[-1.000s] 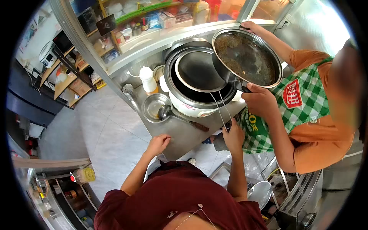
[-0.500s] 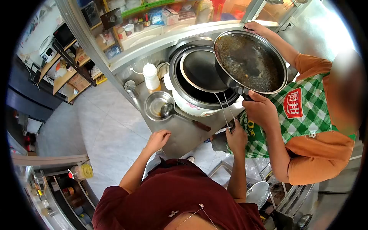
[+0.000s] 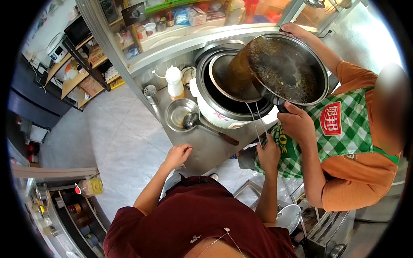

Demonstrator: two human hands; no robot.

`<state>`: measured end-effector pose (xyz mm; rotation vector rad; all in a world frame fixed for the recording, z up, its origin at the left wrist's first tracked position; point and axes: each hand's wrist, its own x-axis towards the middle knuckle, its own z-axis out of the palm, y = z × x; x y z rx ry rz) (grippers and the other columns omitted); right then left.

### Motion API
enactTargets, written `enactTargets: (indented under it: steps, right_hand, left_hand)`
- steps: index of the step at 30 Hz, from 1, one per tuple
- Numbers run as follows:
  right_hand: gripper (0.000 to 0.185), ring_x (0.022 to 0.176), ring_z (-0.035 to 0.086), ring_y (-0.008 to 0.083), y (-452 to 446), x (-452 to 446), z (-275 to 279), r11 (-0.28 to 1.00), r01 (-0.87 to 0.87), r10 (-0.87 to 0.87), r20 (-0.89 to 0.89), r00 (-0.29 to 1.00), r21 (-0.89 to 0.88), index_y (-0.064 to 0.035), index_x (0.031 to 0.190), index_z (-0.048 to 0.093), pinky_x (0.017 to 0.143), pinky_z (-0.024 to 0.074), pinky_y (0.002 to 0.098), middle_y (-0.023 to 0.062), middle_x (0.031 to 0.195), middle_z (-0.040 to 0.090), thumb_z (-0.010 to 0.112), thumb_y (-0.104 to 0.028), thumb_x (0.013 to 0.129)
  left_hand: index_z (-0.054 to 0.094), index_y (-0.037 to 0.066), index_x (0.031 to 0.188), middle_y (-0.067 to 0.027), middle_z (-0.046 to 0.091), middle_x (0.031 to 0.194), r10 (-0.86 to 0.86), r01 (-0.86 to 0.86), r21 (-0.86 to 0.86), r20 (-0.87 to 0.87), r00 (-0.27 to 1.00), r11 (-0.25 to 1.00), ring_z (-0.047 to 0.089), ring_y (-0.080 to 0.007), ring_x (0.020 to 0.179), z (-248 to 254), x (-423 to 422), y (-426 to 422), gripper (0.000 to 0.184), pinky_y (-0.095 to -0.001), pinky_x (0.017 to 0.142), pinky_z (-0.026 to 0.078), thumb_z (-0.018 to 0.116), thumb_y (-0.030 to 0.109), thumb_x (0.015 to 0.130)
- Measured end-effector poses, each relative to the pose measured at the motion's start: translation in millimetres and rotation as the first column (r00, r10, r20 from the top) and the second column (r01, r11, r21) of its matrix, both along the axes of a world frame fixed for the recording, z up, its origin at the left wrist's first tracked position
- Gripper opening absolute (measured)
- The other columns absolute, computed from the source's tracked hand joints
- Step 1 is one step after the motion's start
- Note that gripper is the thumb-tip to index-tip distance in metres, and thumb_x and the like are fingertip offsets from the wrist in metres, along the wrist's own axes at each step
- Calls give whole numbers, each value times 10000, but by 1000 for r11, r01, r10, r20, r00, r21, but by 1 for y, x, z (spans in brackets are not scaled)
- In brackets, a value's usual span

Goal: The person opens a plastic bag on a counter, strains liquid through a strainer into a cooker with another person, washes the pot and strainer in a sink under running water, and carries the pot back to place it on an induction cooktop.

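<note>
My right hand (image 3: 269, 155) is closed around the long wire handle of a round strainer (image 3: 220, 81), which rests over the mouth of a large white pot (image 3: 204, 112) with a dark inside. A co-worker's two hands hold a wide black pot (image 3: 322, 92) by its side handles, tilted to the left. Brown liquid (image 3: 241, 69) runs from its rim into the strainer, and dark bits float in what is left inside. Near the counter's front edge my left hand (image 3: 177, 155) hangs with curled fingers and nothing visible in them.
On the steel counter (image 3: 198, 150) stand a metal bowl (image 3: 172, 114) with a ladle (image 3: 211, 129) in it, a white-topped squeeze bottle (image 3: 174, 81) and a metal shaker (image 3: 150, 93). The co-worker in a green checked apron (image 3: 350, 118) stands close on the right. Shelves (image 3: 81, 77) stand at left.
The co-worker's pot has tipped further left, and brown liquid now pours out into the strainer. My right hand keeps its grip on the handle. The view has shifted slightly.
</note>
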<state>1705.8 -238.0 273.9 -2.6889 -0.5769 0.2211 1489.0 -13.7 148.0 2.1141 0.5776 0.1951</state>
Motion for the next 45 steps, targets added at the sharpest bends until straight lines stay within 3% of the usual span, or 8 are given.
enactTargets:
  steps: [41, 45]
  right_hand:
    - [498, 931, 540, 366, -3, 4, 18, 999, 0, -1, -25, 1000, -53, 11, 1145, 472, 784, 419, 421, 223, 1006, 567, 608, -170, 701]
    - [491, 917, 541, 368, -6, 0, 7, 999, -40, 40, 5, 999, 6, 12, 1133, 477, 768, 418, 425, 227, 981, 569, 598, -152, 686]
  left_hand:
    - [599, 42, 893, -115, 605, 859, -33, 33, 5, -10, 999, 999, 596, -270, 723, 7, 9, -8, 160, -330, 643, 476, 517, 160, 823]
    - [600, 43, 897, -114, 605, 858, -21, 21, 5, -17, 1000, 1000, 599, -268, 723, 8, 4, -7, 158, -328, 646, 479, 516, 155, 822]
